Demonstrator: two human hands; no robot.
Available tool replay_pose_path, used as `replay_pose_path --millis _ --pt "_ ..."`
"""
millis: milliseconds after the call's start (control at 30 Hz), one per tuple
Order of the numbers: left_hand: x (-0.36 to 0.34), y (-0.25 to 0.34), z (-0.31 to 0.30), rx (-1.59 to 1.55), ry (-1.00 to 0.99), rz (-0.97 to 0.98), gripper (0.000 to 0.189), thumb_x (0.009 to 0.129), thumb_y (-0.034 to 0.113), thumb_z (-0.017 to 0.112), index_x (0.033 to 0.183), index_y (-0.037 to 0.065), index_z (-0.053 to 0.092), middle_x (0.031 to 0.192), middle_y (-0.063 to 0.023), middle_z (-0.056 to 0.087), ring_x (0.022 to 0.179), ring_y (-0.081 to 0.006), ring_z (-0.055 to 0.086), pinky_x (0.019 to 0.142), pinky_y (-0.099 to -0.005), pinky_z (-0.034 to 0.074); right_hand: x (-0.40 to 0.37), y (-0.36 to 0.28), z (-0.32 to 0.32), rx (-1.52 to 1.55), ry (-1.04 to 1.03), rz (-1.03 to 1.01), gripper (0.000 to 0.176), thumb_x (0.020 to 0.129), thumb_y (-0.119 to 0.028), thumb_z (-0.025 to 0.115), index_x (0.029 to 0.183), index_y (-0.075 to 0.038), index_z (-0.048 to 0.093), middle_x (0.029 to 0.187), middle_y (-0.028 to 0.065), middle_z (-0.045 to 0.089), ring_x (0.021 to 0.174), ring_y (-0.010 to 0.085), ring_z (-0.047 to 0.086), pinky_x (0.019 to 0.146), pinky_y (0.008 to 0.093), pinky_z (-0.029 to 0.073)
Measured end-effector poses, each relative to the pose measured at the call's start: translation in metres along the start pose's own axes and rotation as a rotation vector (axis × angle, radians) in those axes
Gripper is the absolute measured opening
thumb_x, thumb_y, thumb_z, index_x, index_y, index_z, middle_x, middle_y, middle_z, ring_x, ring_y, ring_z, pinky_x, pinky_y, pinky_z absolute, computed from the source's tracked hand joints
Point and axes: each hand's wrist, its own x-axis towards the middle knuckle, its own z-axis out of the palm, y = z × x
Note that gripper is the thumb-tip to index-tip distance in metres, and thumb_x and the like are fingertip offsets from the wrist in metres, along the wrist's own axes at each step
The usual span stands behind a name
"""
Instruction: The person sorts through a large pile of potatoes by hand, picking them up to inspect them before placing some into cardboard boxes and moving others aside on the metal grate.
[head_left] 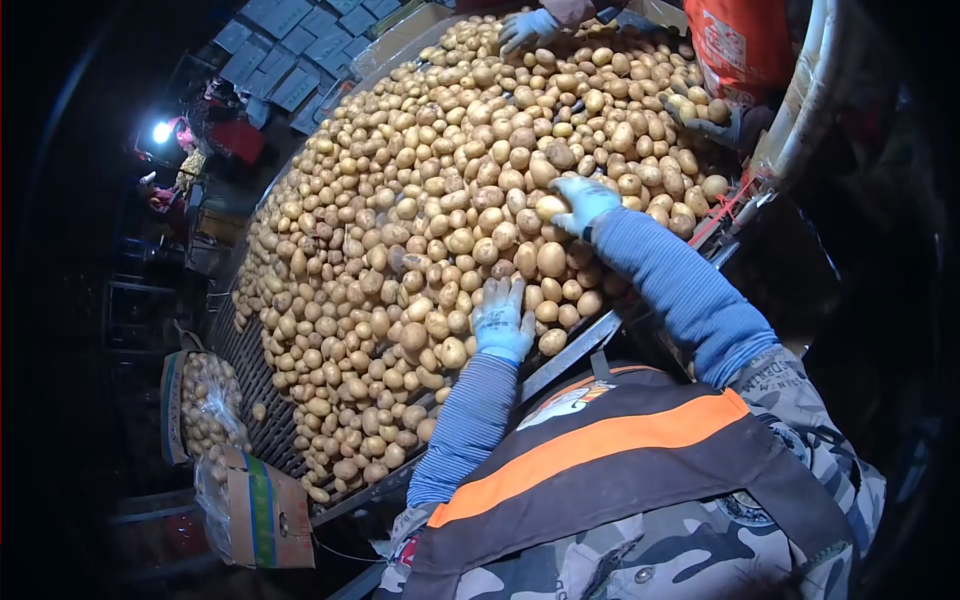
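A large heap of potatoes (400, 230) covers a slatted metal table. My left hand (503, 320), in a light blue glove, lies on the near edge of the heap with its fingers spread, palm down, and nothing held in it. Further right, my right hand (584, 204), gloved the same way, has its fingers and thumb around a potato (551, 208) at the surface of the heap. Other potatoes lie close around both hands.
Co-workers' gloved hands (528, 30) (715, 125) reach into the heap's far side, near an orange-red bag (740, 45). Boxes with bagged potatoes (270, 510) stand at lower left. A metal rim (575, 350) runs before my body. People and stacked boxes (290, 75) are beyond.
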Motion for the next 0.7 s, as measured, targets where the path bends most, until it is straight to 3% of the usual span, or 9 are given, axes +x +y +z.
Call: replay_pose_path --millis 33,67,167,300,333,467,533,600,700 --pt "0.0 -0.003 0.005 -0.005 -0.011 -0.008 0.061 0.079 0.031 0.06 0.135 0.014 0.041 0.138 -0.0093 0.038 0.132 -0.0304 0.029 0.1 -0.048 0.032 -0.013 0.01 0.005 0.288 0.085 -0.039 0.049 0.078 -0.033 0.066 0.121 -0.011 0.054 0.11 0.0175 0.061 0.104 0.0299 0.059 0.092 0.04 0.044" --pt "0.001 -0.003 0.004 -0.004 -0.033 -0.025 0.061 0.079 0.031 0.06 0.135 0.015 0.041 0.139 -0.0095 0.038 0.133 -0.0305 0.029 0.101 -0.0484 0.032 -0.022 0.013 0.013 0.607 0.175 -0.101 0.051 0.083 -0.039 0.064 0.122 -0.009 0.053 0.109 0.0151 0.063 0.091 0.0258 0.065 0.072 0.0364 0.052" --pt "0.004 0.0 0.0 0.021 0.024 -0.016 0.057 0.078 0.029 0.061 0.131 0.013 0.045 0.132 -0.011 0.046 0.126 -0.0308 0.039 0.099 -0.0463 0.034 -0.055 0.013 0.012 1.775 -0.206 0.41 0.048 0.088 -0.047 0.056 0.118 -0.011 0.055 0.096 0.0094 0.066 0.053 0.014 0.06 0.037 0.0198 0.038" --pt "0.029 0.032 -0.031 -0.233 0.217 0.146 0.047 0.075 0.021 0.065 0.119 0.007 0.056 0.109 -0.0161 0.061 0.105 -0.0327 0.056 0.094 -0.0428 0.04 -0.099 0.013 0.016 1.946 -0.353 0.489 0.056 0.091 -0.055 0.046 0.12 -0.007 0.053 0.089 0.0119 0.067 0.059 0.017 0.062 0.039 0.0235 0.044" --pt "0.039 0.036 -0.026 -0.262 0.263 0.274 0.054 0.073 0.023 0.066 0.123 0.006 0.052 0.118 -0.0147 0.057 0.109 -0.0322 0.053 0.094 -0.0432 0.041 -0.108 0.009 0.01 2.052 -0.461 0.508 0.058 0.091 -0.057 0.043 0.119 -0.007 0.053 0.088 0.0117 0.068 0.058 0.0174 0.062 0.043 0.0258 0.046" --pt "0.073 0.052 -0.016 0.171 0.104 0.159 0.083 0.058 0.037 0.075 0.132 0.014 0.044 0.11 -0.0079 0.053 0.099 -0.0269 0.052 0.084 -0.0423 0.042 -0.129 0.009 0.014 2.277 -0.589 0.185 0.065 0.089 -0.059 0.044 0.126 -0.006 0.048 0.103 0.0156 0.065 0.073 0.0251 0.067 0.055 0.0336 0.056" --pt "0.081 0.059 -0.026 0.269 -0.02 0.128 0.071 0.067 0.036 0.073 0.128 0.013 0.046 0.107 -0.0068 0.054 0.101 -0.0251 0.051 0.079 -0.0413 0.042 -0.135 0.005 0.006 2.211 -0.515 0.121 0.065 0.088 -0.058 0.049 0.128 -0.007 0.047 0.108 0.0141 0.064 0.073 0.0242 0.067 0.054 0.0314 0.056" --pt "0.08 0.05 -0.035 -0.044 0.103 0.181 0.074 0.067 0.021 0.076 0.133 0.012 0.043 0.115 -0.0083 0.055 0.1 -0.026 0.055 0.085 -0.0399 0.044 -0.144 0.009 0.009 2.118 -0.377 0.202 0.065 0.087 -0.056 0.052 0.13 -0.007 0.046 0.112 0.0133 0.063 0.076 0.0237 0.067 0.057 0.0316 0.057" --pt "0.065 0.039 -0.025 -1.894 -0.03 0.0 0.082 0.066 -0.01 0.07 0.138 0.007 0.034 0.124 -0.0126 0.048 0.109 -0.0219 0.055 0.09 -0.0313 0.05 -0.154 0.015 0.004 2.04 -0.322 0.258 0.064 0.086 -0.052 0.056 0.131 -0.008 0.045 0.115 0.0121 0.061 0.084 0.023 0.067 0.06 0.0305 0.057"
